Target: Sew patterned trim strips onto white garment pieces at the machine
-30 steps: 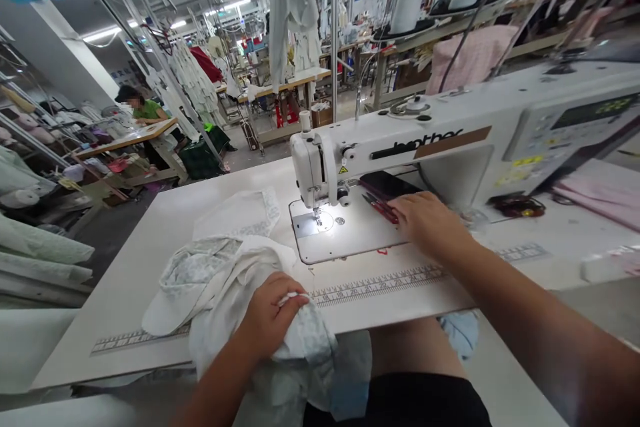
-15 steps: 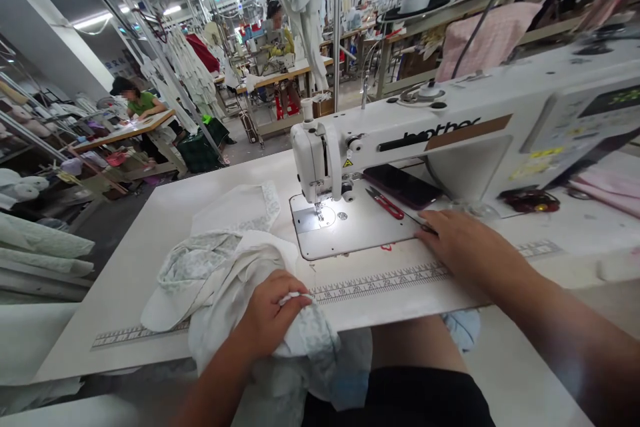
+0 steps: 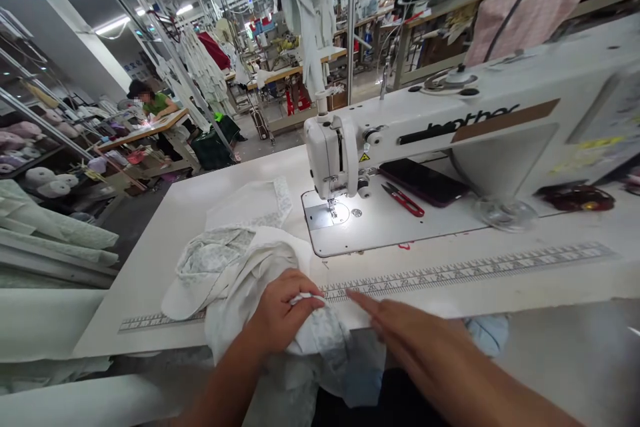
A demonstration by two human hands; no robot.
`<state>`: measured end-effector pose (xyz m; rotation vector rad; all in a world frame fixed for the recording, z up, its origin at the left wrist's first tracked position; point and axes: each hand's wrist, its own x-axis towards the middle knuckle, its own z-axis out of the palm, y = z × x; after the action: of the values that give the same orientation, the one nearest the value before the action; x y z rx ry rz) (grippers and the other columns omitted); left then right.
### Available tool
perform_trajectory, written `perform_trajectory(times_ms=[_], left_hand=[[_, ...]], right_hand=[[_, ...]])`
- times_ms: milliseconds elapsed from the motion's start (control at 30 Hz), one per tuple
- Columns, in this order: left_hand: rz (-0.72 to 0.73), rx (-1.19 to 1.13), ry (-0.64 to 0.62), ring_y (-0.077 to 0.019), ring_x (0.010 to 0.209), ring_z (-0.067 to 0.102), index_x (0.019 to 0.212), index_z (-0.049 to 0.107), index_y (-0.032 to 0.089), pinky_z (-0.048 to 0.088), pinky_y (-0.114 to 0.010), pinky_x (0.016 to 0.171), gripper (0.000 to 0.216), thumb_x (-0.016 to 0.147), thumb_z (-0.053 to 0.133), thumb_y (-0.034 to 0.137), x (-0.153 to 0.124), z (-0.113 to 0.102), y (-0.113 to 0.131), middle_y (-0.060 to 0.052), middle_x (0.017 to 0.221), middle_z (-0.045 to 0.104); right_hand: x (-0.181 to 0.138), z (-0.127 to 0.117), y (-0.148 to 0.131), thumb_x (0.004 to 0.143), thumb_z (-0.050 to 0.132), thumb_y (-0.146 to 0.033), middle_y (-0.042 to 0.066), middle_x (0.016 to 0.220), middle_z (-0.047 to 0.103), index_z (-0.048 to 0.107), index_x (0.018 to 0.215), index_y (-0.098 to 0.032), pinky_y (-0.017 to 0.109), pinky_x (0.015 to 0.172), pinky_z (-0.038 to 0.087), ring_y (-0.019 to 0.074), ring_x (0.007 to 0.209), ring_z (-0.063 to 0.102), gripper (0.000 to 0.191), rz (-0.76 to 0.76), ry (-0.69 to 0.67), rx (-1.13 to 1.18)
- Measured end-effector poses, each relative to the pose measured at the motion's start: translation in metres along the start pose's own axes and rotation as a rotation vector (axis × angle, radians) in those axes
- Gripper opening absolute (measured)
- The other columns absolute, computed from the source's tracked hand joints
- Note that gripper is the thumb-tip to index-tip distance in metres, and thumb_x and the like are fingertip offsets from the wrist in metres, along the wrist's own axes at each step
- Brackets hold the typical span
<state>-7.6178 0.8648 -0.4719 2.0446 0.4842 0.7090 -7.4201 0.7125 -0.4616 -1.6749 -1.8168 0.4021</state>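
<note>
Clenched around a fold, the left hand (image 3: 285, 313) has firm hold of a bunched, pale green-and-white printed cloth (image 3: 225, 280), heaped on the white sewing table (image 3: 175, 240) at its near edge. The right hand (image 3: 405, 337), fingers spread flat and blurred, grips nothing and reaches just beside the cloth, above a printed tape ruler (image 3: 450, 273). No cloth lies on the steel needle plate (image 3: 320, 215) of the white Brother sewing machine (image 3: 330, 153); red-handled thread snips (image 3: 404, 200) lie nearby.

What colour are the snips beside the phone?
The snips are red, clearest in the head view.
</note>
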Motion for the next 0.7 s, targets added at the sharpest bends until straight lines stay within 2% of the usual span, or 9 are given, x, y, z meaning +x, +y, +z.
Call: perform_trajectory(times_ms=[67,167,333,500,700], left_hand=[[0.013,0.003,-0.003,-0.0147,0.078,0.060,0.086,0.071,0.016,0.046,-0.025,0.072,0.006,0.086,0.066,0.018,-0.001,-0.001,0.000,-0.005,0.079,0.065],[0.045,0.000,0.004,-0.0147,0.078,0.060,0.086,0.071,0.015,0.046,-0.025,0.072,0.006,0.086,0.066,0.017,-0.001,-0.001,0.001,-0.005,0.079,0.065],[0.033,0.008,0.001,-0.0152,0.078,0.060,0.086,0.071,0.015,0.047,-0.025,0.071,0.005,0.085,0.066,0.017,-0.001,0.000,0.001,-0.005,0.079,0.066],[0.039,0.018,0.000,-0.0153,0.078,0.060,0.086,0.071,0.016,0.048,-0.026,0.072,0.005,0.085,0.067,0.017,-0.002,0.000,-0.001,-0.005,0.078,0.066],[0.063,0.033,0.000,-0.0153,0.075,0.060,0.087,0.072,0.016,0.049,-0.026,0.070,0.006,0.085,0.067,0.019,0.000,0.000,0.001,-0.005,0.078,0.067]], right_hand=[[0.003,0.014,-0.011,0.098,0.035,-0.018,0.005,0.107,0.072,0.047,0.140,-0.027,0.031,0.076,0.060,0.0183,0.092,0.070,0.045,-0.048,-0.059,0.044],[0.007,0.023,-0.012,0.097,0.036,-0.015,0.005,0.096,0.072,0.047,0.141,-0.027,0.035,0.072,0.060,0.0192,0.085,0.070,0.047,-0.068,-0.075,0.057],[0.009,0.021,-0.010,0.095,0.039,-0.012,0.000,0.084,0.069,0.045,0.141,-0.029,0.031,0.061,0.058,0.0170,0.073,0.068,0.050,-0.086,-0.064,0.010],[0.010,0.017,-0.014,0.092,0.044,-0.011,-0.003,0.076,0.066,0.046,0.140,-0.030,0.024,0.048,0.049,0.0150,0.063,0.066,0.052,-0.117,-0.052,-0.143],[0.011,0.017,-0.013,0.091,0.043,-0.010,-0.002,0.077,0.066,0.048,0.138,-0.028,0.025,0.045,0.045,0.0166,0.062,0.067,0.051,-0.119,-0.063,-0.220]])
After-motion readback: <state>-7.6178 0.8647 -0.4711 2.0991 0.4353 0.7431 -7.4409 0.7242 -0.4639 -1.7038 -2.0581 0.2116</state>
